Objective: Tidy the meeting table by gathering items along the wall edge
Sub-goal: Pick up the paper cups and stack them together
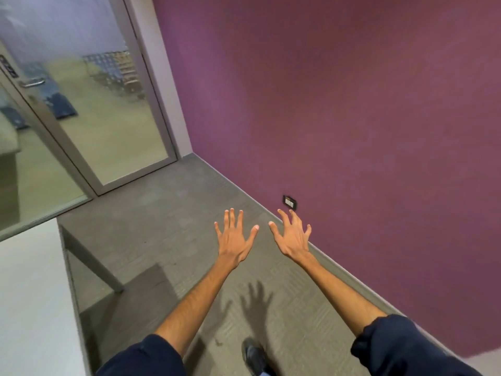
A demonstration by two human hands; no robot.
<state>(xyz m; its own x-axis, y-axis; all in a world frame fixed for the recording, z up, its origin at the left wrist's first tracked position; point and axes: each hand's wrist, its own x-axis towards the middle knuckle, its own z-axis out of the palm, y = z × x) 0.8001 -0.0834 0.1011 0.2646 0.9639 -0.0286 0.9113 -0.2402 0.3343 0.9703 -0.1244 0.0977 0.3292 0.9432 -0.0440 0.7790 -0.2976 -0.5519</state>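
Note:
Both my arms reach forward over grey carpet, backs of the hands up. My left hand (234,234) is spread wide and holds nothing. My right hand (291,234) is also spread, fingers slightly curled, and holds nothing. A white meeting table (29,299) fills the lower left, its bare top showing no items in this view. Its grey leg (92,263) slants down to the floor. A purple wall (339,104) rises on the right, just past my right hand.
A glass door with a metal frame (89,109) stands at the back left. A dark wall socket (290,203) sits low on the purple wall. Grey carpet (168,213) lies between table and wall. My dark shoe (253,358) shows at the bottom.

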